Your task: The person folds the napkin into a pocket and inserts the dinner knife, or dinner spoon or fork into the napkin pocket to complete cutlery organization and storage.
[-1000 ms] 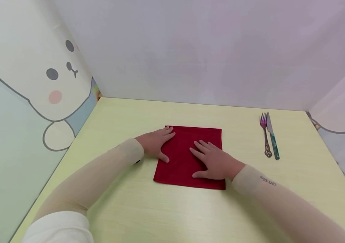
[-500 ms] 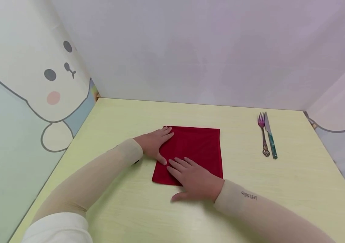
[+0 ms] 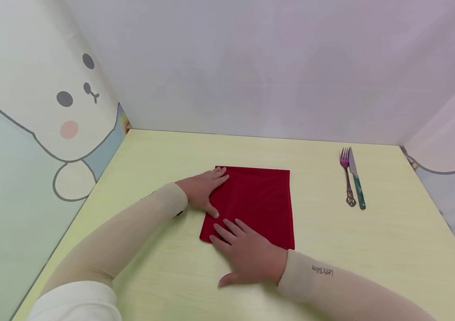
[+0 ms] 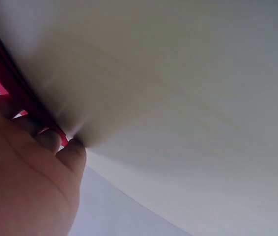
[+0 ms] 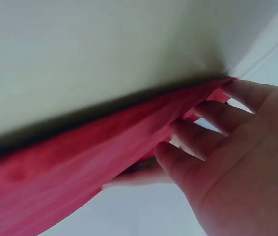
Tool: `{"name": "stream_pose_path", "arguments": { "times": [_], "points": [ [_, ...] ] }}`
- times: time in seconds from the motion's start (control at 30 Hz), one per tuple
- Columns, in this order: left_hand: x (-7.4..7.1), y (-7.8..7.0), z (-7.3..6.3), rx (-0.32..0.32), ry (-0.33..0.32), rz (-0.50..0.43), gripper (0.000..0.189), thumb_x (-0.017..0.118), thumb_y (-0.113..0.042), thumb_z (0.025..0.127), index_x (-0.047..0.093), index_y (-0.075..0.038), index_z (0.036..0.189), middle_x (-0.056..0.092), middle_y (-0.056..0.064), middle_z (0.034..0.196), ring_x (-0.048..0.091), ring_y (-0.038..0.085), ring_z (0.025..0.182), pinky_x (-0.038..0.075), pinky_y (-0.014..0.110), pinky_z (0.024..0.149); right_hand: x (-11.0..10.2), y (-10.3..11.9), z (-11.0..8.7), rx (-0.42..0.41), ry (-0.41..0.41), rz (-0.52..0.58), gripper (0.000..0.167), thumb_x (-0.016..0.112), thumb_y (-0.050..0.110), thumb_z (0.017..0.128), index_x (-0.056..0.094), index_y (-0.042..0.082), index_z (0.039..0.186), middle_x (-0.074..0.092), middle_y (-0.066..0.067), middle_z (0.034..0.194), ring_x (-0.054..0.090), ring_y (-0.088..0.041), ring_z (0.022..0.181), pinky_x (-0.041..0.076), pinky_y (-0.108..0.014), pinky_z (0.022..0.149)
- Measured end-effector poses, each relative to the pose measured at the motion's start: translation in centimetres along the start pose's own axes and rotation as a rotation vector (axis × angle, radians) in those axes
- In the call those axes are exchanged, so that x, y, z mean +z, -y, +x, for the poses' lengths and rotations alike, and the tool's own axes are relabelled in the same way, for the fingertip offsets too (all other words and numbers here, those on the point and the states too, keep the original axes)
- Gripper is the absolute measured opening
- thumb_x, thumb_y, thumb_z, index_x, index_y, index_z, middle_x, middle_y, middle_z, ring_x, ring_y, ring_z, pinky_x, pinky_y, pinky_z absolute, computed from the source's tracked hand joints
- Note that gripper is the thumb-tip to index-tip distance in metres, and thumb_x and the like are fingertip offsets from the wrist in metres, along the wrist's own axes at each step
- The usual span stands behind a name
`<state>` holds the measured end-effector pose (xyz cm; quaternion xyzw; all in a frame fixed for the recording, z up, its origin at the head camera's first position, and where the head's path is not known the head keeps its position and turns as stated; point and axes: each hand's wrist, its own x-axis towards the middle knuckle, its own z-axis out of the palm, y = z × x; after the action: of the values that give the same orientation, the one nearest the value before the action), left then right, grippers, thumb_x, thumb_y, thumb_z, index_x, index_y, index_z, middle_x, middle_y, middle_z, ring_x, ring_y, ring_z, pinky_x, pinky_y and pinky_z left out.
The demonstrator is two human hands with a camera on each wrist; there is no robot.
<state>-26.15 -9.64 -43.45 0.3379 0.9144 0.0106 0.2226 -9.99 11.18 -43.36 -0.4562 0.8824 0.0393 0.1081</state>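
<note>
A dark red cloth, folded into a near square, lies flat on the table. My left hand rests on its left edge with fingers spread, thumb pointing toward me. Over the cloth's near left part reaches my right hand, its straight fingertips on the cloth and its thumb out over the bare table. In the left wrist view the left hand has its fingertips at the red edge. The right wrist view shows the right hand with extended fingers touching the red cloth.
A fork and a knife with a green handle lie side by side on the table's right part. The pale yellow table ends at a light wall sheet behind. Printed cartoon sheets flank both sides.
My right hand has slid from the cloth's right half toward its near left corner and closer to me. The left hand has stayed in place on the left edge.
</note>
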Motion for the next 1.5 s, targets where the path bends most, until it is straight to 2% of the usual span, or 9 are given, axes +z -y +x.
{"name": "stream_pose_path", "arguments": {
  "times": [0.2,0.47,0.67,0.83,0.93,1.17,1.3,1.5],
  "points": [
    [0.1,0.0,0.0,0.003,0.0,-0.001,0.125,0.079,-0.07,0.076,0.01,-0.02,0.168,-0.001,-0.001,0.173,-0.004,0.022,0.158,0.021,0.038,0.123,-0.1,0.8,0.0,-0.066,-0.039,-0.009,0.094,0.046,0.081,0.091,0.035,0.021,0.162,0.03,-0.002,0.167,0.026,-0.026,0.154,0.022,-0.047,0.124],
    [-0.2,-0.1,-0.3,0.008,-0.007,0.002,0.124,0.079,-0.069,0.076,0.011,-0.019,0.168,0.001,0.0,0.173,-0.003,0.023,0.158,0.022,0.038,0.123,-0.1,1.1,0.0,-0.075,-0.03,-0.05,0.095,0.048,0.083,0.089,0.033,0.024,0.163,0.026,0.0,0.169,0.024,-0.031,0.154,0.026,-0.047,0.122],
    [-0.1,-0.1,-0.6,0.0,-0.007,0.0,0.123,0.079,-0.069,0.077,0.012,-0.02,0.168,0.001,0.0,0.173,-0.003,0.023,0.158,0.022,0.039,0.123,0.3,1.3,-0.1,-0.101,-0.022,-0.053,0.096,0.046,0.084,0.088,0.033,0.026,0.164,0.021,0.002,0.17,0.022,-0.032,0.155,0.026,-0.051,0.121],
    [-0.1,-0.1,-0.5,-0.019,0.006,0.004,0.124,0.077,-0.072,0.076,0.01,-0.022,0.168,-0.002,-0.003,0.173,-0.004,0.021,0.158,0.021,0.038,0.123,0.7,0.8,-1.2,-0.118,-0.021,-0.017,0.096,0.042,0.085,0.089,0.032,0.025,0.164,0.023,0.002,0.17,0.022,-0.031,0.155,0.027,-0.053,0.121],
    [-0.1,-0.1,-0.4,-0.013,0.005,-0.009,0.124,0.077,-0.072,0.076,0.01,-0.022,0.168,-0.002,-0.003,0.173,-0.004,0.021,0.158,0.021,0.038,0.123,0.7,-0.1,-2.6,-0.089,-0.007,0.046,0.095,0.042,0.083,0.091,0.033,0.024,0.163,0.025,0.0,0.169,0.023,-0.032,0.155,0.026,-0.054,0.121],
    [0.1,0.3,-0.4,0.003,-0.001,-0.025,0.125,0.078,-0.072,0.075,0.011,-0.021,0.168,-0.001,-0.002,0.173,-0.004,0.022,0.158,0.023,0.039,0.123,0.7,-2.9,-5.3,0.07,0.04,0.169,0.09,0.048,0.078,0.093,0.036,0.022,0.162,0.024,-0.004,0.169,0.019,-0.034,0.155,0.022,-0.056,0.122],
    [0.3,0.6,-0.4,-0.003,-0.005,-0.014,0.126,0.078,-0.073,0.074,0.011,-0.021,0.168,0.0,-0.002,0.173,-0.003,0.022,0.158,0.024,0.039,0.123,1.2,-3.7,-5.7,0.07,0.02,0.175,0.087,0.05,0.076,0.094,0.038,0.022,0.162,0.023,-0.005,0.17,0.017,-0.034,0.156,0.02,-0.057,0.122],
    [0.1,0.0,-0.4,-0.015,-0.011,-0.023,0.127,0.078,-0.073,0.073,0.012,-0.022,0.168,-0.002,-0.001,0.173,-0.003,0.023,0.158,0.025,0.04,0.122,1.4,-4.5,-6.6,0.097,0.0,0.211,0.084,0.05,0.076,0.094,0.042,0.026,0.16,0.024,-0.007,0.169,0.017,-0.036,0.156,0.019,-0.055,0.123]
  ]
}}
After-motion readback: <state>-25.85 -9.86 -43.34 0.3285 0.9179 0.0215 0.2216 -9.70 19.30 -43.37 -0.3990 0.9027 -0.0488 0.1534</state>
